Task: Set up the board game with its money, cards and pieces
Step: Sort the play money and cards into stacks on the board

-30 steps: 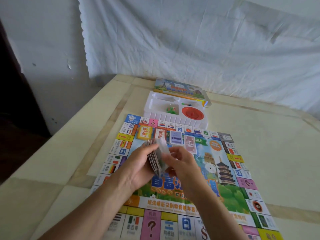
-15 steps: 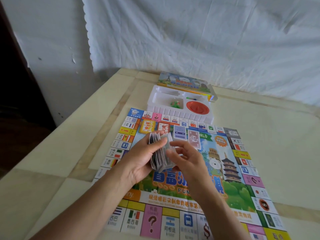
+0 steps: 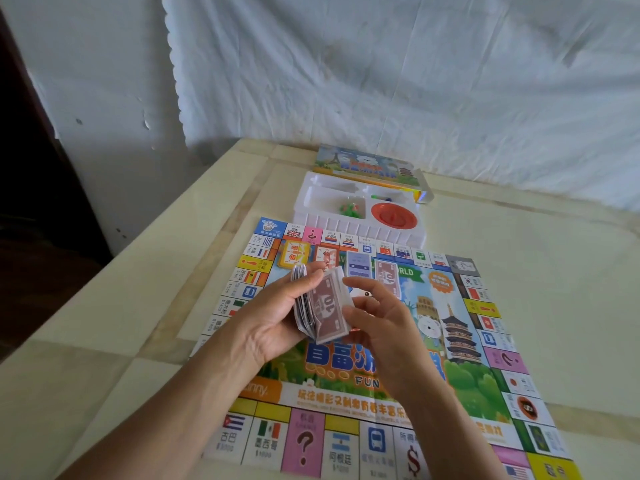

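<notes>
Your left hand (image 3: pixel 273 320): grips the money stack (image 3: pixel 304 317) on edge, above the middle of the game board (image 3: pixel 467 386).
Your right hand (image 3: pixel 384 327): thumb and forefinger pinch the right edge of the front note (image 3: pixel 327 306), a brown ten.
Board's far edge: a blue note (image 3: pixel 358 265) and a brown note (image 3: pixel 388 275) lie side by side.
Tray (image 3: pixel 332 221): just beyond the board, holding green pieces (image 3: pixel 348 207) and a red disc (image 3: pixel 393 216).
</notes>
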`<state>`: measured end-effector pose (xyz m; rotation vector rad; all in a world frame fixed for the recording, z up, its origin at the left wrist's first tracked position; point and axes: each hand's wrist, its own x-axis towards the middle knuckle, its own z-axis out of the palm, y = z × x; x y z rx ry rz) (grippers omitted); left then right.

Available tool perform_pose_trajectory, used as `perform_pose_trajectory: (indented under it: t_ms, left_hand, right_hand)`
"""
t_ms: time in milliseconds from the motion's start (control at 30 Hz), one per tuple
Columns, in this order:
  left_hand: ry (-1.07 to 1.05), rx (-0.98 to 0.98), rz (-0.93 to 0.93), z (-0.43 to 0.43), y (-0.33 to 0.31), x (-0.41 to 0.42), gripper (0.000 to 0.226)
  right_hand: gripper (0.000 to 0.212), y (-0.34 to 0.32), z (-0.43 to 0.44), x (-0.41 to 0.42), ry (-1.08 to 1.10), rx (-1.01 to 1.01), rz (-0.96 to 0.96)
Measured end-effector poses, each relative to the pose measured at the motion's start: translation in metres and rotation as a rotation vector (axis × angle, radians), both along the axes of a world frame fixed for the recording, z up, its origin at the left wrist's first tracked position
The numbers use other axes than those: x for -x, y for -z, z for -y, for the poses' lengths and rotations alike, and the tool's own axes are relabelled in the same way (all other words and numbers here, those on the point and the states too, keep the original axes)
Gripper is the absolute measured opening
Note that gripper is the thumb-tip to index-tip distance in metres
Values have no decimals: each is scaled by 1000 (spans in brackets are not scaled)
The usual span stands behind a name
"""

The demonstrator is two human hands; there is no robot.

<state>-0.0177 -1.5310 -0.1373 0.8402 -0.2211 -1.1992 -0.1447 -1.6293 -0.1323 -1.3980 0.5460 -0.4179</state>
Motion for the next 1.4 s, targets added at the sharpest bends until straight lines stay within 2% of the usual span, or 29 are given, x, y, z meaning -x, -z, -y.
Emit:
perform_pose_trajectory:
  t_ms: [133, 267, 333, 400, 467, 567, 667, 767, 1033, 1400]
  left_hand:
    - [-47, 14, 39, 2, 2, 3, 44]
    - [-110, 15, 111, 6, 4, 10, 34]
    - [-149, 21, 125, 9, 5, 12, 32]
    - [-189, 32, 111, 9, 5, 13, 32]
    - [-193, 52, 105, 10, 6, 13, 33]
    - [-186, 72, 114, 11, 7, 14, 35]
    - [-194, 58, 112, 11, 9, 14, 39]
    - [-192, 57, 124, 11, 9, 14, 37]
    - [-185, 45, 135, 11, 8, 14, 34]
    - [-173, 57, 95, 12, 8, 14, 36]
  right_hand:
    - [19, 3, -4, -4, 81, 206, -59]
    - [15, 13, -9, -8, 168, 534, -171]
    - [17, 18, -12, -10, 218, 768, -195]
    - [21, 21, -17, -11, 269, 988, -148]
    - [28, 23, -21, -12, 288, 1112, -68]
    - [37, 23, -23, -13, 313, 1130, 17]
    - [32, 24, -22, -13, 310, 1081, 57]
    - [30, 25, -21, -13, 274, 993, 16]
    - [35, 21, -20, -12, 249, 974, -80]
    - [38, 22, -20, -11, 208, 908, 19]
